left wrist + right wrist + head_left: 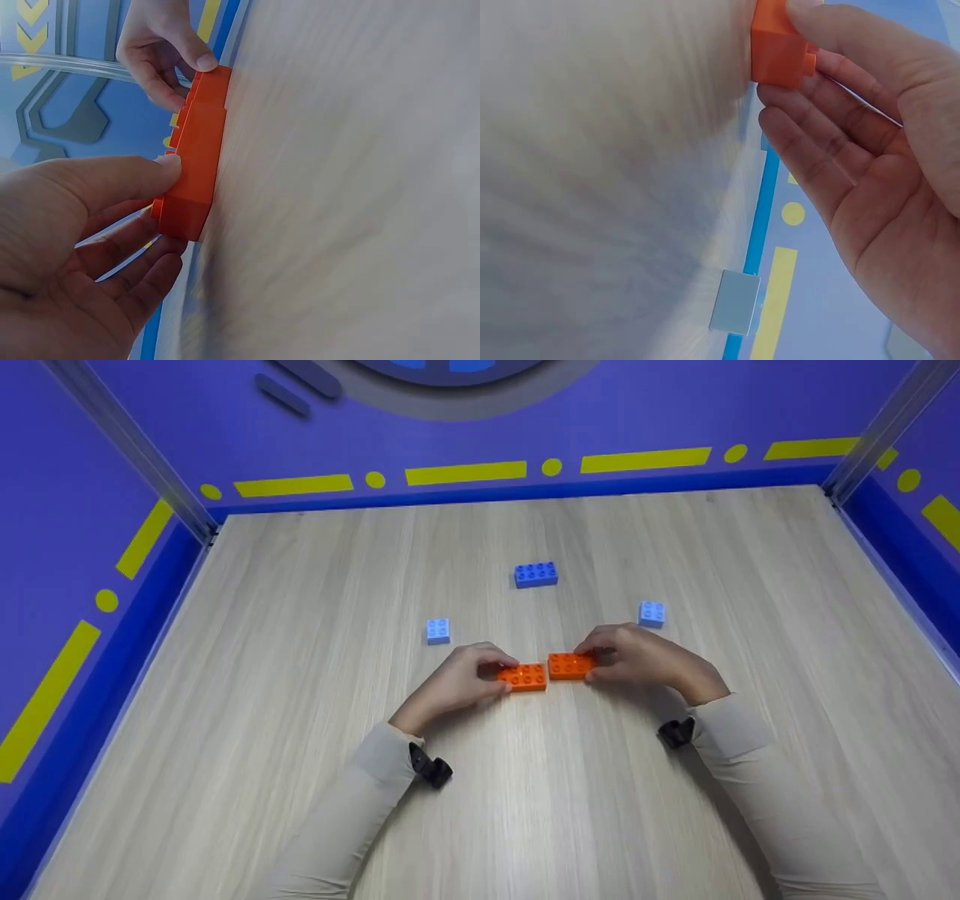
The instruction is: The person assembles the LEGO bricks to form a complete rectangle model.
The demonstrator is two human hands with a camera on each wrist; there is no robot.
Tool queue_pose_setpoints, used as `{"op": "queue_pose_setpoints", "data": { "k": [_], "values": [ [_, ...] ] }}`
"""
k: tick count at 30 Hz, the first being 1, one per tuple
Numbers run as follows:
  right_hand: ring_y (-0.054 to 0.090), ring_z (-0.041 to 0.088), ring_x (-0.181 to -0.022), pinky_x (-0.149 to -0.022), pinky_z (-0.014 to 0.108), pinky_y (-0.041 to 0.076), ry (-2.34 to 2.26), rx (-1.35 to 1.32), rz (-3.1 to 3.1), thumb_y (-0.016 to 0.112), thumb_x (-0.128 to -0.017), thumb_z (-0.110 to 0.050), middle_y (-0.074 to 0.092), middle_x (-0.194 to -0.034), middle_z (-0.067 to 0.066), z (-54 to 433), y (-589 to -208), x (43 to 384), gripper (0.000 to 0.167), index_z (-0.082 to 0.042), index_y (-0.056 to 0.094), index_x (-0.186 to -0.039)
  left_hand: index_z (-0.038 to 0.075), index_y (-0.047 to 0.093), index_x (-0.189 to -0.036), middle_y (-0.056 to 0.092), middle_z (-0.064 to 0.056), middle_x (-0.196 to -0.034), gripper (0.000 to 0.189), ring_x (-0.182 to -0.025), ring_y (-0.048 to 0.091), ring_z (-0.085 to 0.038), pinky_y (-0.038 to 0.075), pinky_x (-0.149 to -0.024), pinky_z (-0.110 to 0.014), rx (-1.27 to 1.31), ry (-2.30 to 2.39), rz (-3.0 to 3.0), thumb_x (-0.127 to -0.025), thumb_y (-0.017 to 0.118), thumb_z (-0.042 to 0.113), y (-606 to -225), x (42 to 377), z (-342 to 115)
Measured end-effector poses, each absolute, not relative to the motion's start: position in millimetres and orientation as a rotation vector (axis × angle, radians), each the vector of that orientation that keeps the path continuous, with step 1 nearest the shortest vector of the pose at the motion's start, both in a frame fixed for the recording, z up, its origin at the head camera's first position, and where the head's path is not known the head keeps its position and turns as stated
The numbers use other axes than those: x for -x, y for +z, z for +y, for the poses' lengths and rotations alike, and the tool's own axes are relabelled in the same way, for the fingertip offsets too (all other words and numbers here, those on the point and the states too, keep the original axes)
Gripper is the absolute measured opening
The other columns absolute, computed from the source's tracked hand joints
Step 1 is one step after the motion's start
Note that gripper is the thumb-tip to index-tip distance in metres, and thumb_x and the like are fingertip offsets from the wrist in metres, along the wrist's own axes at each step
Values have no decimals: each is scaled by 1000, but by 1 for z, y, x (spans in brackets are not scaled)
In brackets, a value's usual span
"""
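Two orange toy bricks lie end to end on the wooden table, a narrow gap between them in the head view. My left hand [469,675] pinches the left orange brick [531,677] between thumb and fingers at its left end. The right orange brick [568,666] sits slightly farther back, and my right hand [637,656] pinches its right end. In the left wrist view, the near orange brick [191,172] has its studs facing away from the tabletop. The right wrist view shows the thumb on the side of the orange brick [776,56].
A long blue brick [536,575] lies behind the orange ones. One small light blue brick [438,631] is at the left, and another light blue brick [652,613] stands just behind my right hand. Blue-purple walls [465,442] border the wooden table [315,585].
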State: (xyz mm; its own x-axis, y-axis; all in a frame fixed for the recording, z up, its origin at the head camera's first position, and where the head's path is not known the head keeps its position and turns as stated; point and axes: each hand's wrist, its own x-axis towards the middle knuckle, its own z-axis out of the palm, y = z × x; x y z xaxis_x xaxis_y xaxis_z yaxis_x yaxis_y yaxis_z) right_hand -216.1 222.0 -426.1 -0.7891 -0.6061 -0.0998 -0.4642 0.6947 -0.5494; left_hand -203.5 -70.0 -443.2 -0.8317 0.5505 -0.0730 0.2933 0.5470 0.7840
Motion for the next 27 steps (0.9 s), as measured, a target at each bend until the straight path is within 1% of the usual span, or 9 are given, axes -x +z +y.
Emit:
{"op": "queue_pose_setpoints", "data": {
  "k": [9,17,27],
  "values": [
    [63,21,-103,-91,41,53,-751,883,2622,76,-81,-13,68,-112,7,223,-426,213,35,-7,69,-114,13,68,-119,65,-2,-118,35,-116,56,-17,42,-105,-34,-648,1246,2463,-84,72,13,-447,203,-70],
    [63,20,-98,-88,40,54,-800,920,2594,77,-80,-12,68,-108,7,224,-425,211,32,-6,70,-111,15,68,-120,65,-1,-120,35,-116,56,-16,43,-104,-33,-628,1267,2474,-85,72,16,-454,204,-70],
    [63,20,-100,-89,40,53,-792,917,2590,77,-80,-13,68,-109,6,223,-426,211,33,-7,70,-112,14,68,-121,65,-2,-122,36,-119,56,-17,41,-106,-34,-601,1324,2450,-85,73,18,-457,203,-71]
  ]
}}
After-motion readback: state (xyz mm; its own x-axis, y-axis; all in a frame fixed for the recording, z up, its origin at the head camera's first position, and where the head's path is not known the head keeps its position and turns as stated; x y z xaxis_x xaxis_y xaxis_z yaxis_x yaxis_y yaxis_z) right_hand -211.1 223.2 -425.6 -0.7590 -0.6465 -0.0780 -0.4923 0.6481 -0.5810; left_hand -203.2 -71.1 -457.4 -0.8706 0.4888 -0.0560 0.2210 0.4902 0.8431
